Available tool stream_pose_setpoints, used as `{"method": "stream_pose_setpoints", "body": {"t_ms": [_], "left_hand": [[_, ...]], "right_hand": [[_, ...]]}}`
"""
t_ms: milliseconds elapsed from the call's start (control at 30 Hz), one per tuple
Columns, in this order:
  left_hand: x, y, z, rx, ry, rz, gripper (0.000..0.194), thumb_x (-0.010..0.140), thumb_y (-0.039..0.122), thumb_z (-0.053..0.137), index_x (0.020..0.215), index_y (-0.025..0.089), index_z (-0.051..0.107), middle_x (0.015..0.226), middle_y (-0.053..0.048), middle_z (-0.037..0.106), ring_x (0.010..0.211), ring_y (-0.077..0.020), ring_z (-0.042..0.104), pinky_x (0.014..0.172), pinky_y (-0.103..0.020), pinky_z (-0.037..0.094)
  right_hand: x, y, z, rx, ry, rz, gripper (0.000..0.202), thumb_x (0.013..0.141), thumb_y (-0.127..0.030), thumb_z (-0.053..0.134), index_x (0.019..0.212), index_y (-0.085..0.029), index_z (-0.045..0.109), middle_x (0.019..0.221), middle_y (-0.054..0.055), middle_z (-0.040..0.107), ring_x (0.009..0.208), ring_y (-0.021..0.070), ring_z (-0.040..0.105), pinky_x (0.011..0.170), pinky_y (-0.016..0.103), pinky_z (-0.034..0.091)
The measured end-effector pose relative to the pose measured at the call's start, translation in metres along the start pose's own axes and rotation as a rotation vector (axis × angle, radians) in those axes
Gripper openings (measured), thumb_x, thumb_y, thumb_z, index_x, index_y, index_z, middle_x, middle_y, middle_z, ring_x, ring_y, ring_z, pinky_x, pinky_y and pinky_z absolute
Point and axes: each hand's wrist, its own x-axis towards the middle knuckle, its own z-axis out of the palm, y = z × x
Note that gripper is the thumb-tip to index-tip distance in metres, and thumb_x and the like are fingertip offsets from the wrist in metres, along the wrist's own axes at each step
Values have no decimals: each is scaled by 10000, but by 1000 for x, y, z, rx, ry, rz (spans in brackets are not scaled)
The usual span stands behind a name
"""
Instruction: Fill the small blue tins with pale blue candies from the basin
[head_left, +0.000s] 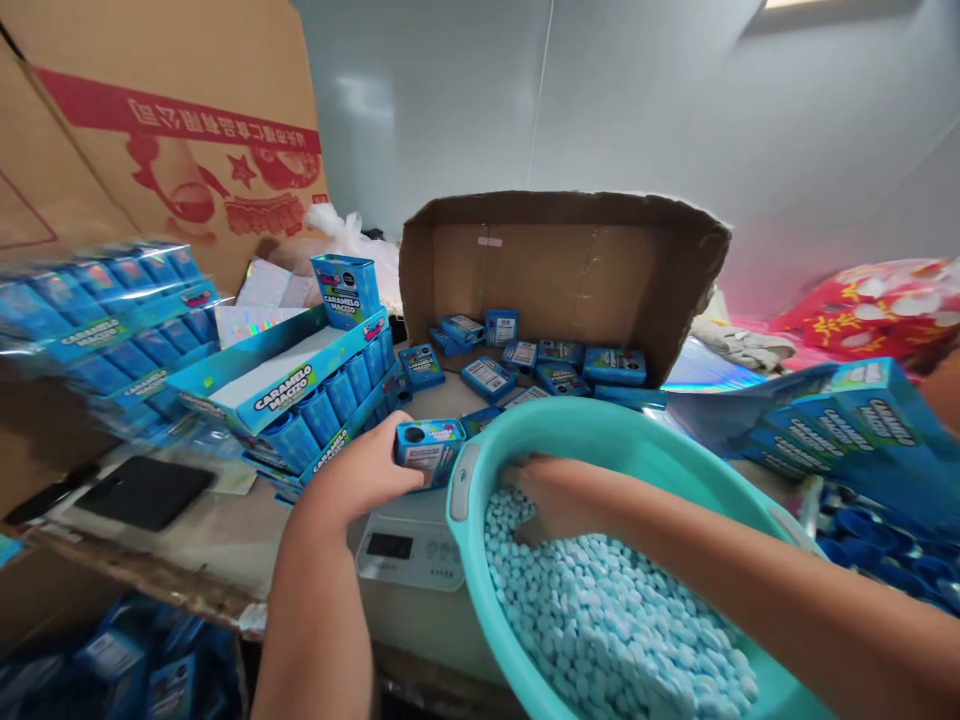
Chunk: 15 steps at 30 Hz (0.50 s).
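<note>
My left hand (379, 462) is closed round a small blue tin (429, 447), which it holds upright over a white scale (411, 552), beside the rim of a teal basin (466, 500). Light blue candies (611, 620) fill much of the basin's lower part. Inside the basin, my right hand (541, 500) reaches down into the candies at the left side; its fingertips are partly sunk among them, and what they hold, if anything, is hidden.
An open display tray (247, 385) with one tin (346, 290) stands left of centre. Wrapped stacks (112, 320) stand farther left. Behind the basin, a cardboard box (555, 270) holds several tins. A black pad (146, 492) lies at left, blue packaging (862, 420) at right.
</note>
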Motion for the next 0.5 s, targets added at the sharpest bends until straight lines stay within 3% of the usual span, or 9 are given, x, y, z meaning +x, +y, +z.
{"method": "stream_pose_setpoints", "body": {"t_ms": [67, 167, 233, 333, 500], "left_hand": [[-1, -6, -2, -51, 11, -23, 567, 693, 416, 762, 1186, 280, 518, 1026, -25, 701, 922, -275, 694, 821, -394, 538], [2, -10, -1, -123, 185, 2, 770, 676, 558, 797, 1321, 306, 460, 1236, -64, 642, 1013, -278, 681, 877, -412, 534], [6, -10, 0, -204, 298, 103, 721, 711, 608, 767, 1294, 278, 501, 1266, -78, 628, 1102, -275, 650, 936, -404, 518], [8, -4, 0, -258, 435, 235, 503, 831, 599, 664, 1174, 236, 602, 1173, -77, 676, 1127, -255, 631, 972, -378, 495], [4, 9, -2, -148, 713, 253, 396, 980, 544, 457, 1019, 226, 691, 1058, -57, 727, 1015, -233, 663, 922, -361, 488]], "right_hand": [[4, -1, -3, -99, -37, 8, 725, 668, -390, 812, 1305, -84, 649, 1348, 279, 600, 1211, 508, 547, 1052, 597, 398], [7, 2, -5, -67, -53, 31, 564, 714, -365, 784, 1227, -146, 702, 1238, 213, 686, 1081, 432, 635, 921, 502, 483], [7, 6, -6, -45, -67, 48, 464, 732, -344, 774, 1167, -191, 731, 1153, 167, 725, 1012, 389, 656, 838, 443, 487], [6, 13, -7, -32, -78, 39, 312, 754, -290, 750, 1058, -223, 764, 1002, 111, 755, 880, 311, 666, 720, 362, 450], [4, 22, -8, -33, -38, -7, 183, 773, -246, 706, 942, -230, 775, 920, 79, 756, 793, 244, 639, 660, 322, 393]]}}
